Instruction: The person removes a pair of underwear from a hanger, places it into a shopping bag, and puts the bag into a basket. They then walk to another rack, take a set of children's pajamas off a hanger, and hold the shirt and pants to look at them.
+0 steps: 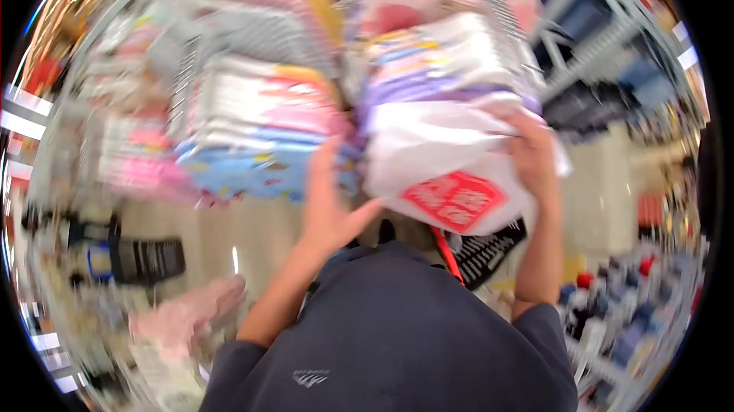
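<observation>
My right hand (529,148) grips the upper right edge of a white plastic-wrapped garment pack (428,137) with a red patch of white lettering on its front. The pack hangs at the front of a row of folded, wrapped garments (436,60) in white and purple. My left hand (327,202) is raised with its thumb and fingers apart. It is beside a light blue patterned garment pack (252,167) at the front of the left row; motion blur hides whether it touches that pack.
More wrapped garments in pink, white and grey (267,37) fill the rack behind. Below my right forearm is a black shopping basket (489,255) with a red handle. Dark clothes (589,102) hang at right, and pink clothing (187,313) at lower left.
</observation>
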A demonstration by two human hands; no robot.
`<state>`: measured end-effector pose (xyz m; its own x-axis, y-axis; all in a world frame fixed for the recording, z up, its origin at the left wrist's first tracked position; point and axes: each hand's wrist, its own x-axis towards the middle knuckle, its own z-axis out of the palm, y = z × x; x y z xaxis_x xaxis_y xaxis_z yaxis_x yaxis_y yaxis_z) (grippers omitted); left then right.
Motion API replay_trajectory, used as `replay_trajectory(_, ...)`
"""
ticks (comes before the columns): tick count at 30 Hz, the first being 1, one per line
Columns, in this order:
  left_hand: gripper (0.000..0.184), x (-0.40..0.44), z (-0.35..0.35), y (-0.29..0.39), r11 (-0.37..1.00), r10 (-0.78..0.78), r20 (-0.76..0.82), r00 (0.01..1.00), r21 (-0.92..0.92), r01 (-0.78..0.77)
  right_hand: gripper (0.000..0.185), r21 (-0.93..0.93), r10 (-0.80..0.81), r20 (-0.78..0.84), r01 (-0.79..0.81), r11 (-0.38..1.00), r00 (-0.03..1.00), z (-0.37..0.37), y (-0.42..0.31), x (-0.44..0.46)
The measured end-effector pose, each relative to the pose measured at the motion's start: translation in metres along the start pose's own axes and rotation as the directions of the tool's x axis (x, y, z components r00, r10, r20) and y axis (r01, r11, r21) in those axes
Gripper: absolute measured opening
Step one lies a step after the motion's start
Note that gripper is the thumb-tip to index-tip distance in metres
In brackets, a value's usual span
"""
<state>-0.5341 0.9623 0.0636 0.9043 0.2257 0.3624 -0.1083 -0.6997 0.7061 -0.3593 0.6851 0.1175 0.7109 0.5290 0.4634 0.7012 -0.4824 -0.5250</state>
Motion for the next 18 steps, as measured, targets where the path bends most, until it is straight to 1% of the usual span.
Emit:
replay_trajectory(1,0.1,0.011,0.005,-0.002,0.998,-0.002,0.094,0.996,-0.067,0.008,0.034,0.172,0.262,0.13,-0.282,0.944,0.956,-0.012,0.003,0.008)
replay_trajectory(2,0.097,0.011,0.019,-0.007,0.994,-0.02,0.096,0.995,-0.104,0.03,0.033,0.231,0.284,0.103,-0.301,0.925,0.953,-0.017,0.042,0.008)
replay_trajectory(3,0.093,0.016,0.019,0.004,0.973,-0.005,0.124,0.992,-0.23,0.034,0.03,0.219,0.272,0.029,-0.272,0.937,0.962,-0.025,0.06,0.016)
replay_trajectory(4,0.089,0.019,0.019,0.015,0.93,0.029,0.157,0.987,-0.365,0.031,0.024,0.054,0.222,0.001,-0.221,0.974,0.975,-0.038,0.052,0.032)
replay_trajectory(6,0.08,0.002,0.035,0.016,0.949,0.085,0.154,0.984,-0.314,-0.033,0.015,0.089,0.172,0.076,-0.179,0.98,0.982,-0.058,0.056,0.051)
replay_trajectory(7,0.072,-0.009,0.04,0.015,0.944,0.02,0.209,0.978,-0.326,0.051,0.014,0.046,0.153,0.093,-0.158,0.986,0.984,-0.063,0.054,0.058)
replay_trajectory(8,0.072,-0.017,0.04,0.012,0.945,0.01,0.199,0.98,-0.322,0.056,0.012,0.001,0.137,0.111,-0.138,0.99,0.984,-0.067,0.053,0.064)
replay_trajectory(9,0.07,-0.024,0.039,0.009,0.928,-0.042,0.281,0.959,-0.344,0.141,0.012,-0.047,0.161,0.178,-0.155,0.987,0.971,-0.072,0.056,0.07)
replay_trajectory(10,0.068,-0.031,0.038,0.004,0.904,-0.088,0.364,0.927,-0.36,0.228,0.012,-0.046,0.154,0.187,-0.148,0.988,0.97,-0.069,0.061,0.075)
replay_trajectory(11,0.059,-0.038,0.038,-0.001,0.892,-0.136,0.373,0.918,-0.356,0.277,0.012,0.001,0.142,0.196,-0.145,0.989,0.97,-0.064,0.068,0.08)
replay_trajectory(12,0.059,-0.046,0.037,-0.007,0.889,-0.142,0.369,0.919,-0.36,0.282,0.011,0.047,0.131,0.204,-0.143,0.989,0.97,-0.064,0.075,0.083)
replay_trajectory(13,0.055,-0.051,0.036,-0.013,0.889,-0.184,0.367,0.912,-0.333,0.313,0.01,0.07,0.131,0.297,-0.159,0.985,0.946,-0.068,0.079,0.088)
replay_trajectory(14,0.051,-0.057,0.034,-0.019,0.888,-0.227,0.362,0.904,-0.305,0.345,0.01,0.074,0.12,0.303,-0.149,0.986,0.945,-0.067,0.08,0.088)
replay_trajectory(15,0.044,-0.063,0.034,-0.023,0.885,-0.252,0.323,0.912,-0.305,0.353,0.01,0.074,0.12,0.236,-0.141,0.987,0.964,-0.065,0.081,0.085)
replay_trajectory(16,0.044,-0.068,0.037,-0.026,0.884,-0.259,0.316,0.913,-0.304,0.356,0.011,0.075,0.12,0.166,-0.134,0.988,0.979,-0.065,0.077,0.081)
replay_trajectory(17,0.043,-0.074,0.038,-0.028,0.873,-0.276,0.318,0.907,-0.312,0.375,0.018,0.029,0.117,0.222,-0.126,0.992,0.968,-0.075,0.09,0.08)
replay_trajectory(18,0.043,-0.079,0.035,-0.033,0.863,-0.302,0.312,0.901,-0.311,0.397,0.024,0.08,0.183,0.194,-0.201,0.976,0.964,-0.079,0.108,0.077)
